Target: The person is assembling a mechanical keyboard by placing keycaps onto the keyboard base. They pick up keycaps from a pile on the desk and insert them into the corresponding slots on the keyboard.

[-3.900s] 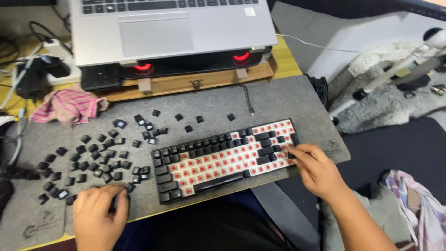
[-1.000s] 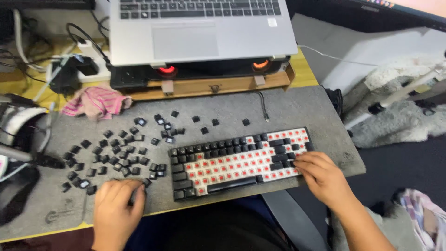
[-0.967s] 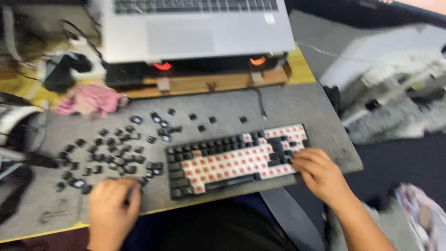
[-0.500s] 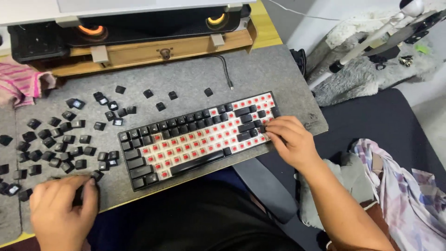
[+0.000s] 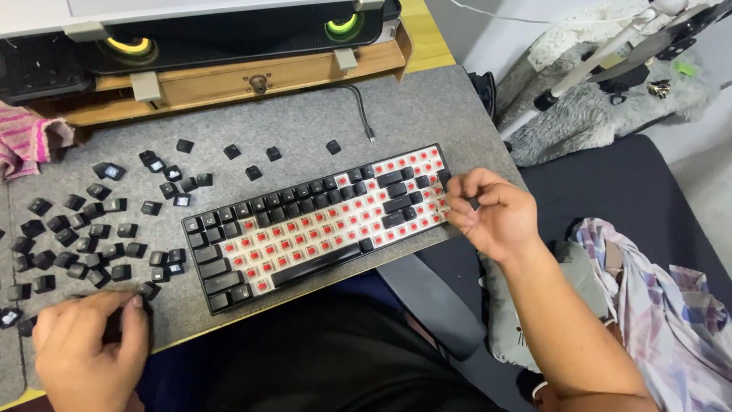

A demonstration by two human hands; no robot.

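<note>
A black keyboard (image 5: 309, 229) with red switches showing lies tilted on the grey felt mat (image 5: 305, 122); many of its keycaps are off. My right hand (image 5: 492, 214) hovers just off the keyboard's right end, fingers curled, pinching a small black keycap (image 5: 473, 203). My left hand (image 5: 88, 347) rests at the mat's near left edge, fingers closed over a dark object next to the loose black keycaps (image 5: 91, 229) scattered left of the keyboard.
A wooden stand (image 5: 229, 80) with a lit cooling pad and a laptop sits at the back. A pink cloth (image 5: 27, 141) lies far left. A black cable (image 5: 360, 111) runs over the mat. A striped cloth (image 5: 656, 305) and furry rug (image 5: 595, 114) lie to the right.
My right hand has lifted off the keyboard's right end with a keycap pinched in its fingers. The view has dropped lower and shifted; the pad's lights turned from orange to green.
</note>
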